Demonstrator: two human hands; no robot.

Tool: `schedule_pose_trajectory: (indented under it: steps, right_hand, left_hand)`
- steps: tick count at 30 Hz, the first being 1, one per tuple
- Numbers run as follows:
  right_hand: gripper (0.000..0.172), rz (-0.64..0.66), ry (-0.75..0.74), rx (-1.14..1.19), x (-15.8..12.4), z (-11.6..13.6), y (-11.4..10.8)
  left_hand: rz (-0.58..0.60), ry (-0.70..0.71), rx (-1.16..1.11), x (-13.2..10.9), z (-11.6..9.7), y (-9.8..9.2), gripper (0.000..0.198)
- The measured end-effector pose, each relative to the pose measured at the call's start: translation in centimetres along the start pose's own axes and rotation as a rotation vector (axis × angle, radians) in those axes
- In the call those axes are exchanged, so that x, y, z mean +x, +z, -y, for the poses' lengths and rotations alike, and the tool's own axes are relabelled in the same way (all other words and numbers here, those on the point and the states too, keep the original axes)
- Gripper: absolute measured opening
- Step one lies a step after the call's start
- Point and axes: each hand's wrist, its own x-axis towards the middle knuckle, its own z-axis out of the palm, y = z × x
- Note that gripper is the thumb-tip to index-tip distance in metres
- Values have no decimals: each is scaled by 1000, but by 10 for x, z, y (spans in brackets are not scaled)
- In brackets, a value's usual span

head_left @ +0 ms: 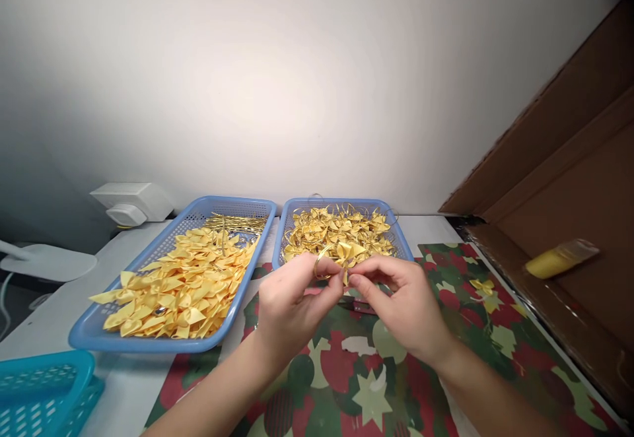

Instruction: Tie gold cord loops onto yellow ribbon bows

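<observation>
One yellow bow [349,251], pinched in both grips above the mat [307,417]. Left hand [292,298]: grip closed, thumb and forefinger tips pressed together at the bow's lower part. Right hand [409,298]: grip closed likewise, thumb and forefinger meeting at the bow's right side, just beside the left fingertips.

Bow: shiny ribbon, upright, pointed ends spread above the fingertips, lower part largely hidden. One gold loop [317,264] beside the left forefinger; cannot tell whether joined to the bow.

Counts:
- Two blue baskets, near the back edge of the counter [126,384]. Left basket [148,344]: heaped loose bows [188,278], too many to count; gold ties [238,224] at its far edge, uncounted. Right basket [400,235]: looped bows [341,226], uncounted.
- One teal basket [89,361], near left side; possibly a second beneath.
- One red-handled tool [364,306] on the mat, partly hidden.
- At least one stray bow [483,285], toward the mat's right edge.
- One yellow tube [559,259], tilted, beyond that edge.
</observation>
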Motion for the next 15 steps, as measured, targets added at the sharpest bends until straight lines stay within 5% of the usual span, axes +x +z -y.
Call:
schedule_pose_trajectory:
  steps: [5,11,15]
  right_hand:
    - [9,-3,84,95,0,-5,5]
    - [12,-48,191,233,5,-15,9]
    - [11,-51,201,250,6,-19,10]
  left_hand:
    - [96,-36,-24,-2,5,3,9]
    - [40,-522,-380,-6,6,15,15]
    - [19,-575,-417,-8,5,16,15]
